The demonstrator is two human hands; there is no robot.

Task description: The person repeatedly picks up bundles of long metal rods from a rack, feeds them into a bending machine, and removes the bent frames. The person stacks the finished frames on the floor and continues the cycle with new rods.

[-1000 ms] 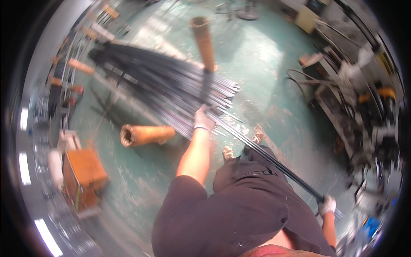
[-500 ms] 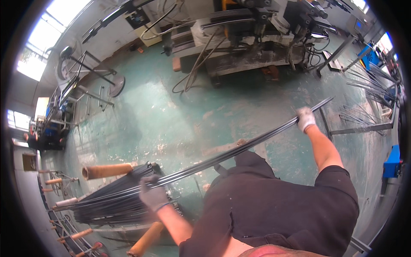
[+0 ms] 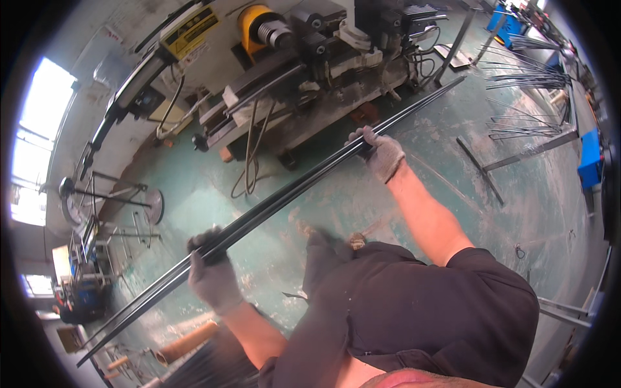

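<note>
Rods (image 3: 278, 202), several long dark ones bundled together, ran on a slant from the near left to the far right above the green floor (image 3: 414, 194). The left hand (image 3: 212, 275), gloved, was clamped around the bundle toward its near end; the right hand (image 3: 381, 152), also gloved, was closed on it farther along. They looked stiff, heavy and apt to slide apart, so two well-spaced holds suited them. A grey machine (image 3: 304, 71) stood beyond.
</note>
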